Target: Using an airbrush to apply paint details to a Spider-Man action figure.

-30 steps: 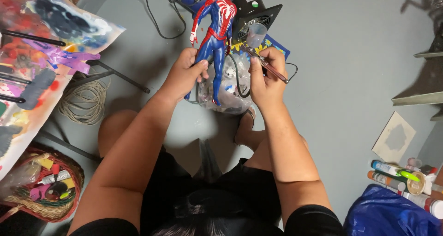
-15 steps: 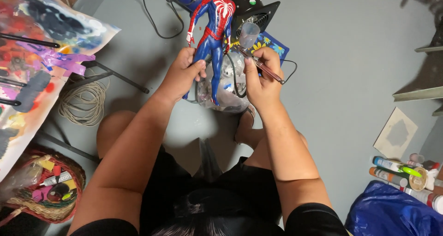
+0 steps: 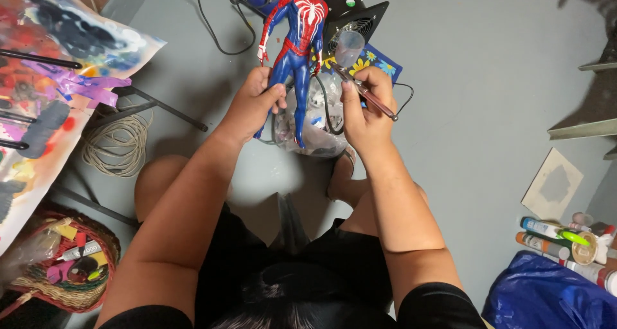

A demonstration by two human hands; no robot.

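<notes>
Red and blue figure sits gripped by its legs in the left hand, above a plastic bag. Right hand holds an airbrush beside it, likely mid-painting; careful aim seems needed.

Rope coil; woven basket; blue bag.

The red and blue figure has its head cut off by the top edge. The left hand hides one of its legs. The painted sheet runs off the left edge.
</notes>
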